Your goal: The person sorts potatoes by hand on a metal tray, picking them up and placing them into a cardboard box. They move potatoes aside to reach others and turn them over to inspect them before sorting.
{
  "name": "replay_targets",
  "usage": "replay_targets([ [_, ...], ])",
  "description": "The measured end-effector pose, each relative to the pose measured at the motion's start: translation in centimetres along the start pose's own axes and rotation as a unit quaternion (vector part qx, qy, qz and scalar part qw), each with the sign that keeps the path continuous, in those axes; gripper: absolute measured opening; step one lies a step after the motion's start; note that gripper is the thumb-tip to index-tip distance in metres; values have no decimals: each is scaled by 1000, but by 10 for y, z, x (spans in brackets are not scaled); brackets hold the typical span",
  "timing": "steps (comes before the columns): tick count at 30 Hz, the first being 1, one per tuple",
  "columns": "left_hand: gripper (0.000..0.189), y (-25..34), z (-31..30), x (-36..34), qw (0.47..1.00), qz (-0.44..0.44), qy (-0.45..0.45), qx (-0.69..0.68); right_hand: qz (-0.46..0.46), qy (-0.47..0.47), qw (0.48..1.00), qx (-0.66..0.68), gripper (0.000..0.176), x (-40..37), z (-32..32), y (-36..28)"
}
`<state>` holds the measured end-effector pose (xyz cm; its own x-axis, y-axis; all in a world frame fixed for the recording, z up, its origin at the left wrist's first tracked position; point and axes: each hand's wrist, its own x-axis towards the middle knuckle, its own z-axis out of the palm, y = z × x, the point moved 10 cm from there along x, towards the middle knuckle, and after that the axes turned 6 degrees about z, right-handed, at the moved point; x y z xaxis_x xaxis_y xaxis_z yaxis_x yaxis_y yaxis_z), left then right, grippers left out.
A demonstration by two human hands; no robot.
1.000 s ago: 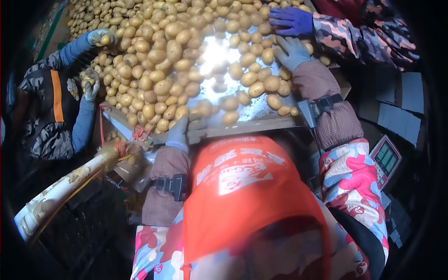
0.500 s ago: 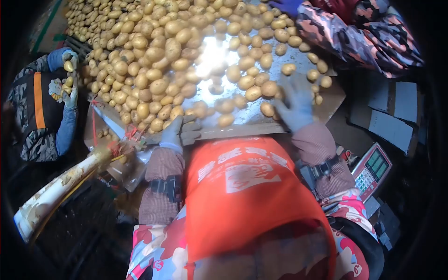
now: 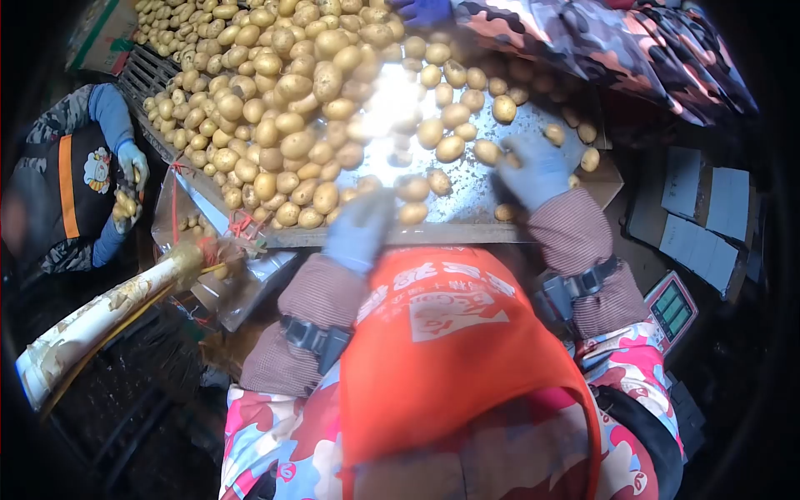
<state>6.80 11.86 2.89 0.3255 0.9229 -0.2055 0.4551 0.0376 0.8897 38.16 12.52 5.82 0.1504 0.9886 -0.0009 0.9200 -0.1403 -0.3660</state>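
Observation:
Yellow potatoes are heaped on the left side of a metal sorting table, and several looser ones lie to the right. My left hand, in a pale glove, is over the table's near edge beside a few potatoes; motion smears its fingers. On the right, my gloved right hand is over the metal surface with its fingers curled. A potato shows between its thumb and fingers, partly hidden. Another potato lies just left of that hand.
A co-worker's camouflage sleeve and purple glove reach in at the far side. At left, another person holds potatoes in gloved hands. A wrapped pole slants at lower left; a scale and cartons stand at right.
My left hand has moved right along the near edge. My right hand has gone from spread to curled. The co-worker's sleeve reaches further left, and fewer loose potatoes lie at the right.

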Motion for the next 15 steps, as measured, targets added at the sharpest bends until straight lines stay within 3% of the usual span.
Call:
replay_targets([
  [1, 39, 38, 14, 5, 982, 142, 1, 123, 16, -45, 999, 5, 22, -3, 25, 0],
  [4, 35, 38, 62, 30, 928, 88, -89, 350, -30, -36, 998, -44, 26, 0, 42, -25],
  [7, 35, 6, 87, 57, 930, -35, -169, 323, -42, -97, 994, 2, 28, 1, 57, -28],
  [11, 37, 44, 82, 64, 904, -19, -227, 363, 16, -24, 987, 157, 37, 2, 30, -8],
  [13, 39, -7, 82, 59, 971, -155, -165, 82, 167, -82, 948, 259, 41, -4, 36, 8],
  [15, 43, -31, 84, 53, 969, -195, -113, -101, 202, -127, 903, 357, 42, -5, 39, -11],
])
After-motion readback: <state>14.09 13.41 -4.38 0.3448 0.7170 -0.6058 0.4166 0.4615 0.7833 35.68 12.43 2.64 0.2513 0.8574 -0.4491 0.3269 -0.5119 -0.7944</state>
